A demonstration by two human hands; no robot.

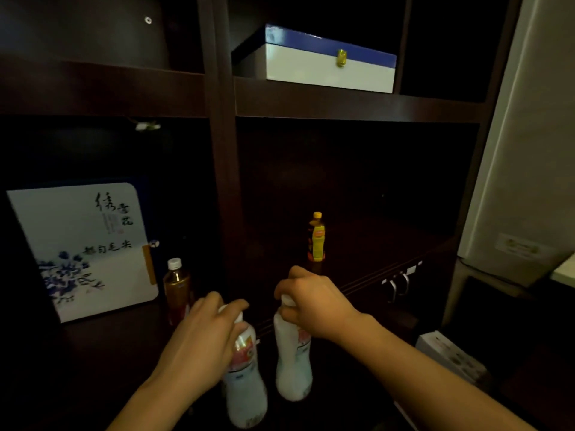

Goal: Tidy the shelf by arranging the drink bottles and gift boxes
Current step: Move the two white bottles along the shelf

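Observation:
Two white milky drink bottles stand side by side on the dark shelf counter near me. My left hand (pixel 205 331) grips the neck of the left white bottle (pixel 244 387). My right hand (pixel 314 301) grips the cap and neck of the right white bottle (pixel 292 365). An amber tea bottle with a white cap (pixel 176 284) stands left of my hands. A yellow-labelled tea bottle (pixel 316 241) stands further back in the right compartment. A white gift box with blue flowers and calligraphy (pixel 84 247) leans upright on the left. A blue-lidded white gift box (pixel 326 63) lies on the upper shelf.
The dark wooden shelf (pixel 357 104) has a vertical divider (pixel 222 150) between the compartments. Metal drawer handles (pixel 398 284) show at the lower right. A small pale box (pixel 451 356) lies low on the right, beside a light-coloured appliance (pixel 529 150).

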